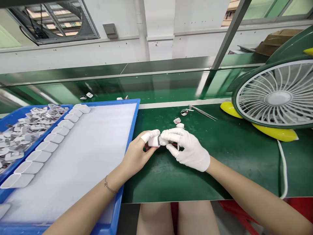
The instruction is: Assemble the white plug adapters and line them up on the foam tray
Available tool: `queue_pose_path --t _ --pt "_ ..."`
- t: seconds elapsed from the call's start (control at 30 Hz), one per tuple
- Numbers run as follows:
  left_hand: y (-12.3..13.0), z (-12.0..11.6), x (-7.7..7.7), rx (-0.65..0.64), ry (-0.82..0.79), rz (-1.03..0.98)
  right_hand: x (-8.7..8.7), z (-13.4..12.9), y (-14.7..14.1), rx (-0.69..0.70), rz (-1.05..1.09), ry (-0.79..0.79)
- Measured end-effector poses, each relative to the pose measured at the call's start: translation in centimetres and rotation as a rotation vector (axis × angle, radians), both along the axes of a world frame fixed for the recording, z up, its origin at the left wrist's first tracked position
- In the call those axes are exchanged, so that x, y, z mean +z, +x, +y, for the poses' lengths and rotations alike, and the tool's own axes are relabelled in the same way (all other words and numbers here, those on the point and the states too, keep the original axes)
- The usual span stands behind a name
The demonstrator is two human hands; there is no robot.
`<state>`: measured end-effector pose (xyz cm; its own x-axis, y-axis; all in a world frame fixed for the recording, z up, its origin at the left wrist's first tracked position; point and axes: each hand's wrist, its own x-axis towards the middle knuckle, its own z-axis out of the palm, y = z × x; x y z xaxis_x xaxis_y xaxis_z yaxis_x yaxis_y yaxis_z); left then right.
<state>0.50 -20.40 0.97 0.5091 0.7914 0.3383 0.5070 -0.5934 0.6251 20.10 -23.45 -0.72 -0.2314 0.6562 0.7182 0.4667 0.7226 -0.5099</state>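
Observation:
My left hand (139, 151), with a white finger cot on one finger, is closed around a white plastic casing (154, 141) above the green bench. Gloved in white, my right hand (187, 147) meets it from the right, its fingers closed on a small white part with thin red and black wires (174, 144). The two pieces touch or nearly touch; my fingers cover most of the join. Just beyond my right hand lie small white parts (177, 120) and a shiny wired piece (184, 112). A pair of tweezers (202, 112) rests farther back.
At left, a blue tray (135, 112) with a white liner holds a row of white casings (54, 138). A blue bin (9, 121) beside it is heaped with small wired parts (31, 127). A green fan (278, 98) with yellow feet stands right, its white cable (283, 169) crossing the bench.

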Motion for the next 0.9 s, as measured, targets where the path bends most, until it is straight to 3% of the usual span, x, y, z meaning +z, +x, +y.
queue_pose_path --t 0.27,0.5,0.63,0.73,0.8,0.9 --pt "-0.1 -0.2 0.0 0.047 0.036 0.107 -0.4 -0.2 -0.1 -0.110 -0.089 -0.009" --pt "0.2 -0.7 0.2 -0.040 0.053 0.236 -0.4 -0.5 -0.4 -0.077 -0.161 -0.059" --pt "0.3 -0.6 0.1 -0.121 0.184 0.185 -0.4 -0.5 -0.4 -0.052 -0.101 -0.176" --pt "0.1 -0.4 0.4 -0.137 0.255 0.098 -0.2 -0.3 0.0 -0.095 -0.003 -0.179" --pt "0.1 -0.3 1.0 -0.053 0.187 -0.001 -0.2 -0.1 0.3 -0.148 0.053 -0.156" --pt "0.3 -0.6 1.9 0.096 -0.133 -0.235 -0.4 0.0 0.1 -0.085 0.062 -0.122"
